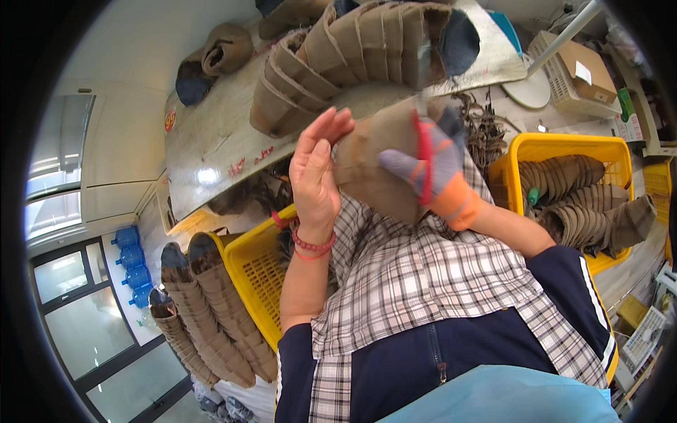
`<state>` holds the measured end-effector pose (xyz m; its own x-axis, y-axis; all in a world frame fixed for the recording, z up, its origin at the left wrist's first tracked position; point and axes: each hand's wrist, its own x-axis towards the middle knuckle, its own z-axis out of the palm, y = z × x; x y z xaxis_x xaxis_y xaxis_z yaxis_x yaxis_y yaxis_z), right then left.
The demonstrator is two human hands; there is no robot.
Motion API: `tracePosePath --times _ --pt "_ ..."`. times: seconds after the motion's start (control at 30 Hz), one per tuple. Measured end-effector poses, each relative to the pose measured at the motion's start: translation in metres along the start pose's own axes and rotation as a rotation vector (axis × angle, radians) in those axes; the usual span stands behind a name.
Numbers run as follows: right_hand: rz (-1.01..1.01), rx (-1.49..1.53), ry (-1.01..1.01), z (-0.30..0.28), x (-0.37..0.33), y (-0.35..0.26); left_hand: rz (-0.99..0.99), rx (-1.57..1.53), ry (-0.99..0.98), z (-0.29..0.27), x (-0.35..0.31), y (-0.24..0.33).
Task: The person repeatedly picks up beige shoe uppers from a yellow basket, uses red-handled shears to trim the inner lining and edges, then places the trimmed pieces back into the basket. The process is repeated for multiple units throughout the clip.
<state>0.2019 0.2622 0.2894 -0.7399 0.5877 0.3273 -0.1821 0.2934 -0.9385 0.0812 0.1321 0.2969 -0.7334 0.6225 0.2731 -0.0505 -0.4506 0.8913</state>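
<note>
A brown suede-like boot upper (377,158) with a dark lining is held up in front of my lap, slightly blurred. My right hand (441,173), in a purple and orange glove, is closed on red-handled scissors (425,158), its thumb lying across the upper's face. The scissors' metal end points away toward the table. At the upper's left edge is my bare left hand (317,173), fingers stretched out and palm turned toward the piece. Just beyond, a curved row of nested brown uppers (360,53) lies on the worktable (211,151).
To the right, a yellow basket (564,144) holds more nested uppers (585,204). Another yellow basket (257,282) stands at my left, beside tall stacks of uppers (211,310). Dark scraps (486,127) hang at the table's edge. Blue water bottles (132,264) line the left wall.
</note>
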Motion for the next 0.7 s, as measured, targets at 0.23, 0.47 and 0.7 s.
tracePosePath --times 0.23,0.47,0.7 --pt "-0.202 -0.171 0.459 -0.106 0.073 0.054 0.639 1.404 0.199 -0.056 0.162 -0.011" --pt "-0.077 0.142 0.015 -0.109 0.168 0.116 -0.047 1.558 -0.062 -0.048 0.239 -0.017" --pt "0.023 0.658 -0.309 -0.105 0.227 0.149 0.146 1.410 -0.019 -0.069 0.231 -0.038"
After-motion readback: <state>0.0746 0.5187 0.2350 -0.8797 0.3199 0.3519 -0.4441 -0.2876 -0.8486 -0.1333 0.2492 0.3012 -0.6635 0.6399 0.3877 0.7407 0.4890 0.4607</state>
